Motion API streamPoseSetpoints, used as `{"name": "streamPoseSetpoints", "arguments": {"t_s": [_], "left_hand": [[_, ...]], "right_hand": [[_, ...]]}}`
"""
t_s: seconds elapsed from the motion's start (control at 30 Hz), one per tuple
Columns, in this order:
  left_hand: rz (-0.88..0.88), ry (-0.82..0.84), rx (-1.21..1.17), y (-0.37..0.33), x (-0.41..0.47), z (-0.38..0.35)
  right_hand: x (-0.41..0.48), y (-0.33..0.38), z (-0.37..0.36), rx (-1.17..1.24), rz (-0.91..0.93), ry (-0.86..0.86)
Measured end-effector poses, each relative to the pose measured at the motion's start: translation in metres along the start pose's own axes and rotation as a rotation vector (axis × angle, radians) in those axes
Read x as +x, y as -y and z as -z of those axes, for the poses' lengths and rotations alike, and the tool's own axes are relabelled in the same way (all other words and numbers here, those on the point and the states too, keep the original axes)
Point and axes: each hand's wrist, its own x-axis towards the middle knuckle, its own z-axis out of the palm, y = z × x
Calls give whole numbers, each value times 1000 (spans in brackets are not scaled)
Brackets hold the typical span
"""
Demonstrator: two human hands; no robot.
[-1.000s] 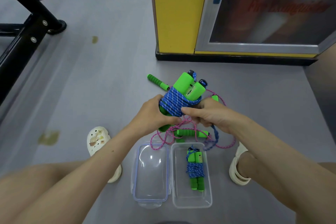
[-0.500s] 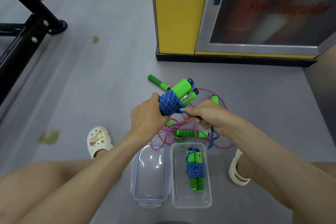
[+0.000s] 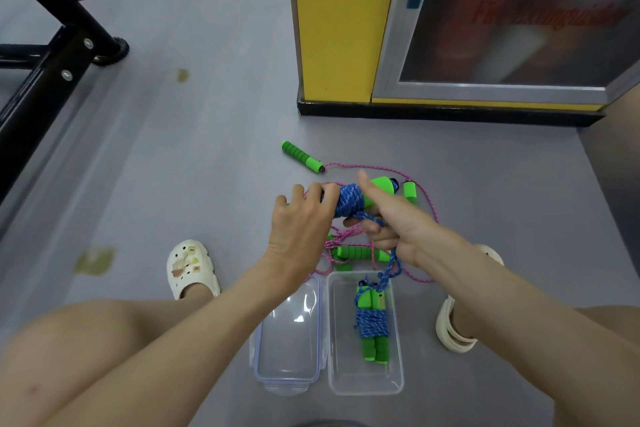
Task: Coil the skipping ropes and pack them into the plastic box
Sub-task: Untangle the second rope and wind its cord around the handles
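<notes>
Nearest, between the person's knees, the plastic box (image 3: 365,386) is set open on the grey floor (image 3: 207,149), with its clear lid (image 3: 287,340) laid touching its left side. One blue rope (image 3: 372,324), already wound round its green handles, is seen lying inside the box, so one rope may be judged packed. Just beyond, a second blue rope (image 3: 349,201) is held above the floor. Its left end is gripped by the curled fingers of the left hand (image 3: 301,222). Its loose tail (image 3: 393,265) is held in the curled fingers of the right hand (image 3: 398,224), with the thumb laid against the coil. This winding is judged nearly finished, with the tail left to be secured and the bundle to be placed in the box. Under and beyond the hands, a pink rope (image 3: 427,208) is spread uncoiled, one green handle (image 3: 301,156) lying farther off to the left; whether more than one pink rope is tangled there cannot be told. The floor is smooth and marked by yellowish stains (image 3: 95,260). At the far side a yellow cabinet (image 3: 332,21) with a glazed door (image 3: 502,10) is seen, and a black metal frame (image 3: 52,55) at the far left.
</notes>
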Motion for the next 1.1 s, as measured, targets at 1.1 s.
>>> {"name": "streamPoseSetpoints", "arguments": {"t_s": [1.1], "left_hand": [[601, 563, -1368, 17, 17, 24]], "right_hand": [[3, 4, 16, -168, 279, 15]]}}
